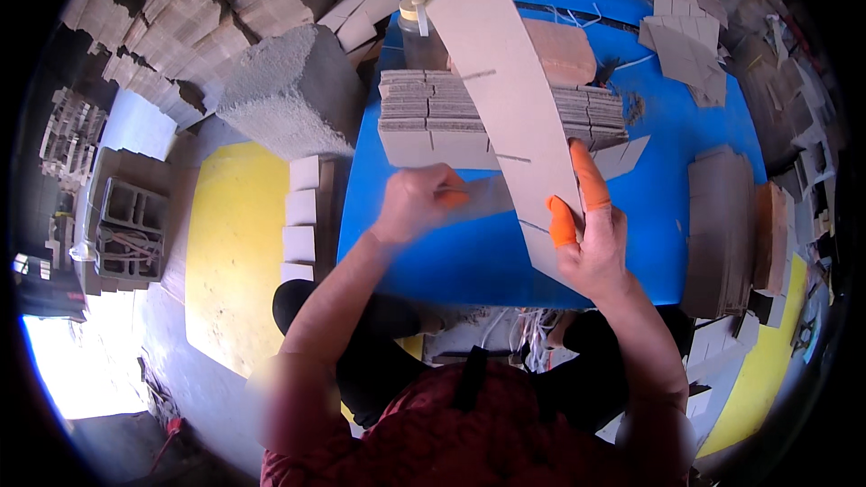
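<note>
My right hand, with orange finger covers on thumb and forefinger, pinches the lower edge of a long grey-brown cardboard strip with short slits along one side. The strip stands tilted, its far end up over the table. My left hand is blurred and curled closed, with orange on a fingertip. A second slitted cardboard strip runs from the left fist behind the first strip and comes out past the right fingers. Just beyond the hands lies a row of stacked cardboard strips on the blue tabletop.
A jar with a yellow lid and a brick-like block stand behind the row. Left are a rough grey block and a yellow board edged with cardboard pieces. More cardboard stacks stand at the right.
</note>
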